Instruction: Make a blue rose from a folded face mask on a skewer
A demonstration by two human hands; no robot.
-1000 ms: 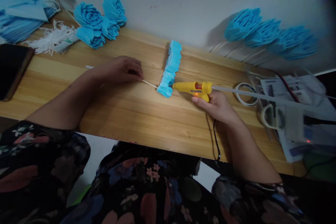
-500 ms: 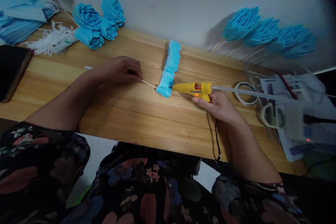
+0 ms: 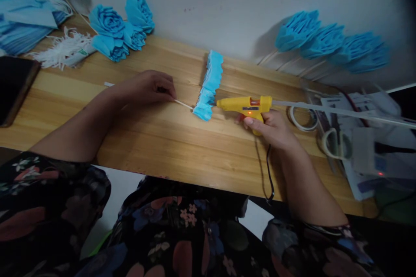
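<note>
A pleated blue strip [image 3: 212, 78] lies lengthwise away from me on the wooden table. My left hand [image 3: 159, 86] pinches a thin pale stick [image 3: 184, 104], whose far end meets the strip's near end. In my right hand [image 3: 273, 127] is a yellow glue gun [image 3: 243, 104] with an orange light showing. Its nozzle points left, at the right edge of the strip's lower part. A long translucent glue stick [image 3: 325, 110] extends from the gun's back toward the right.
Blue flowers [image 3: 108, 21] and white straps [image 3: 65, 47] lie at the back left, near a dark phone [image 3: 16, 88]. More stemmed blue flowers [image 3: 299, 30] lean on the wall. At right are a tape roll [image 3: 303, 117] and scissors [image 3: 334, 143].
The glue gun in my right hand has shifted slightly right and tilted, with its back end higher. My left hand and the stick have barely moved.
</note>
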